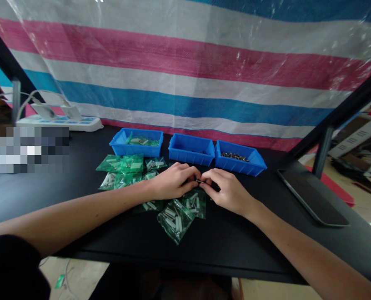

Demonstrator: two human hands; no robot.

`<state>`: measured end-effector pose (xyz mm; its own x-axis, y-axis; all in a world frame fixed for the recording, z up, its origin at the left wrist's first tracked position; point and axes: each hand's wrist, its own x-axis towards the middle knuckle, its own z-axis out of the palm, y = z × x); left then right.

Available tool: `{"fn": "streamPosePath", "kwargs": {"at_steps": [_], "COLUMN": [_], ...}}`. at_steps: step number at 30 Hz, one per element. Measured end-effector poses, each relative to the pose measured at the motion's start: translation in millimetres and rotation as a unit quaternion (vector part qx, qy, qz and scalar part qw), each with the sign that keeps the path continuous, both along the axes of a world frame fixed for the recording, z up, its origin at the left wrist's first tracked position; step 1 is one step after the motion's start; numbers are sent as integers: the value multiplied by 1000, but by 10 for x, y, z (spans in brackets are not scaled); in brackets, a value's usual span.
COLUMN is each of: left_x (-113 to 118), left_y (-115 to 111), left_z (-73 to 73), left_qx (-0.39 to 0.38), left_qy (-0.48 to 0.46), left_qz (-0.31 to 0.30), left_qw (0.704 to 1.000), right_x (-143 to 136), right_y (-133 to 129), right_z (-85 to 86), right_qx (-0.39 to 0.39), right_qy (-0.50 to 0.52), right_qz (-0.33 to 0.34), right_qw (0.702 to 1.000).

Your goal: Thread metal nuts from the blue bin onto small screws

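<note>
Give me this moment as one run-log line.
left hand + right hand: pinching small dark part between fingertips | below: green bags on black table | behind: three blue bins

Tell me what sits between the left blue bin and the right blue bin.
A third blue bin stands between the left blue bin and the right blue bin, shown in the head view.

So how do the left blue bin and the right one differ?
The left bin holds green packets; the right bin holds a scatter of small dark metal bits. The left bin has packets piled on the table right before it, while the right bin has bare table there. Both are open blue plastic trays of like shape, in one row.
</note>
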<state>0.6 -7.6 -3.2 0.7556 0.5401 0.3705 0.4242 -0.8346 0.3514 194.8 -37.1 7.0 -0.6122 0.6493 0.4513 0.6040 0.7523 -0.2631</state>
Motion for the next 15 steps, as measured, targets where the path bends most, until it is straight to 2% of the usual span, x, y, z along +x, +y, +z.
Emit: {"fn": "streamPosePath", "kwargs": {"at_steps": [15], "left_x": [-2], "left_y": [-11], "left_z": [8], "left_qx": [-6], "left_qy": [2], "left_qz": [-1], "left_qw": [1000], "right_x": [7], "right_y": [9], "right_z": [-8], "right_qx": [7], "right_qy": [-2], "right_qz": [6], "right_qw": [1000]}}
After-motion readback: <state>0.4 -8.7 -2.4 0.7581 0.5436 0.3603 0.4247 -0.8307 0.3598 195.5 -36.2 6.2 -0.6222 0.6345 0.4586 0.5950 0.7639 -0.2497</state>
